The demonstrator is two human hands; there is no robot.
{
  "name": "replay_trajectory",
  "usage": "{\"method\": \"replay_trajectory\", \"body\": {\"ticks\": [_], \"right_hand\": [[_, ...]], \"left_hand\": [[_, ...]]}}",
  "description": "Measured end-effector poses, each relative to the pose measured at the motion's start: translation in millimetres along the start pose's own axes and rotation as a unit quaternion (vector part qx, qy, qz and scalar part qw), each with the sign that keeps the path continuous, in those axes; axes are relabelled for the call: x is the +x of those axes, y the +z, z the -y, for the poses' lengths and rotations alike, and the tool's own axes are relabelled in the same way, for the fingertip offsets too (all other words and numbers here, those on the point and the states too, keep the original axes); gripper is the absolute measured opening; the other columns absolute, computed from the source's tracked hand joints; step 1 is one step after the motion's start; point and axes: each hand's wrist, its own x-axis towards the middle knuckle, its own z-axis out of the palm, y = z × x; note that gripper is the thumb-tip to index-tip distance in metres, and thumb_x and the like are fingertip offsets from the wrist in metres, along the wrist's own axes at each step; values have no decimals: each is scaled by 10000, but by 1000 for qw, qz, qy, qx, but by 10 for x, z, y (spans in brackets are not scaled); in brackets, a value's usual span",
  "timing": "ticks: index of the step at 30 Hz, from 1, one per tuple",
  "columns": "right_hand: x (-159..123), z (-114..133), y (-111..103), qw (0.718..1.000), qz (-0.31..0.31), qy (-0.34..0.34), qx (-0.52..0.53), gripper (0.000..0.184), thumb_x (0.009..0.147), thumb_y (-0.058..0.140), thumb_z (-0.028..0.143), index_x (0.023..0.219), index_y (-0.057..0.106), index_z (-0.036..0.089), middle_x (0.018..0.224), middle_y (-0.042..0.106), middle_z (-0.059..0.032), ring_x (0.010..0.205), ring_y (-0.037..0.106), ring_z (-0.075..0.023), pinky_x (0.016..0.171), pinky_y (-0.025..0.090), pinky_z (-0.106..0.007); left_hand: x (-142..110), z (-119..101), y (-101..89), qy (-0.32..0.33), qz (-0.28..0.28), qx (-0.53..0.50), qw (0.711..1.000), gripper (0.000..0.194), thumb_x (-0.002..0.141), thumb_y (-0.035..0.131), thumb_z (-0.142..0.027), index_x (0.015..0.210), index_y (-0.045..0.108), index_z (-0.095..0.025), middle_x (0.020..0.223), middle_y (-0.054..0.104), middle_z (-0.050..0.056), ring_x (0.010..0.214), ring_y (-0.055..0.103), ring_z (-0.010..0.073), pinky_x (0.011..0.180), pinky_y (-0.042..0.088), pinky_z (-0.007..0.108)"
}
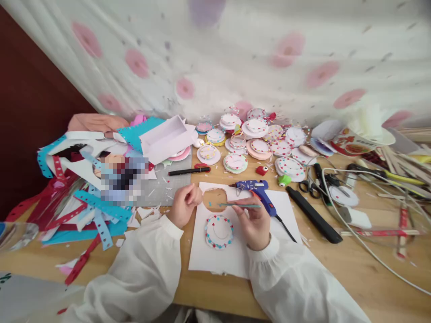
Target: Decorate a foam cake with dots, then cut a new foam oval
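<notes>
My right hand (254,222) grips a thin teal tool (247,206), slim like a stick or tweezers, with its tip pointing left over a round hole in a white sheet (198,251). Left of that hole, my left hand (184,205) is closed, fingertips pinched together; whatever they hold is too small to make out. On the sheet below the hole lies a round white paper piece (218,231) ringed with red and blue dots. A blue hot glue gun (261,190) rests on the sheet just beyond my right hand, nozzle leftward.
Several decorated paper discs (256,128) crowd the back. Coloured paper strips and scraps (101,211) pile up left, beside a white box (166,139) and black marker (189,171). Right are a black bar-shaped object (313,215), scissors (310,189) and a looping white cable (363,251).
</notes>
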Motion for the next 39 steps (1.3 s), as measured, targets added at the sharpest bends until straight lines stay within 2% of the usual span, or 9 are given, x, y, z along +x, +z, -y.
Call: {"method": "replay_trajectory", "body": {"ticks": [8,22,26,28,30,32,34,37,39], "right_hand": [[-15,44,-8,999,35,-12,-36,103,790,686,189,875,651,236,860,701,-59,793,639,-212,683,486,-356],[14,45,14,997,-9,64,41,152,780,714,255,864,595,211,846,687,-39,788,660,-170,672,519,-289],[43,70,33,995,-28,76,55,171,769,721,292,855,600,206,782,657,-23,693,624,-144,610,502,-267],[54,81,38,994,-31,78,67,186,761,724,311,844,596,204,746,642,-14,628,594,-132,563,482,-261],[62,87,41,993,-28,81,78,203,750,729,330,828,591,203,707,626,-6,583,565,-126,526,458,-259],[66,87,41,992,-25,83,87,216,741,733,344,817,589,203,694,615,-3,561,543,-121,504,435,-255],[69,81,41,992,-23,84,93,222,739,732,354,812,586,203,702,610,-4,546,521,-113,488,414,-250],[77,73,36,992,-21,81,95,233,735,732,367,801,583,202,695,591,2,537,501,-108,485,398,-250],[83,71,31,993,-23,76,90,248,729,732,387,790,582,199,682,575,5,539,497,-113,488,397,-255]], "left_hand": [[-10,21,-113,-64,31,-124,990,387,764,417,-315,436,245,-205,438,196,-28,442,212,110,500,207,309],[-50,93,-94,-17,53,9,998,203,644,416,-204,446,455,-178,449,384,-2,471,350,119,503,254,287],[-34,-167,-100,61,-34,163,984,158,763,469,-163,679,603,-163,635,546,1,599,490,129,590,378,265],[74,-372,-184,161,-119,317,927,124,799,507,-190,833,626,-179,804,619,24,759,571,162,716,447,288],[253,-553,-338,251,-189,472,824,203,819,510,-199,986,623,-176,991,638,74,958,579,210,882,438,350],[462,-663,-538,268,-231,616,704,328,816,538,-214,1133,576,-140,1157,600,144,1138,508,277,998,364,425],[636,-701,-728,224,-238,713,620,411,801,575,-235,1190,546,-104,1227,567,193,1208,455,330,1044,293,482],[730,-726,-883,167,-212,780,565,266,815,566,-250,1037,618,-112,970,663,160,1038,555,323,1039,272,500],[658,-787,-878,187,-200,802,530,199,841,530,-241,979,629,-137,868,668,119,916,584,293,1034,272,488]]}}
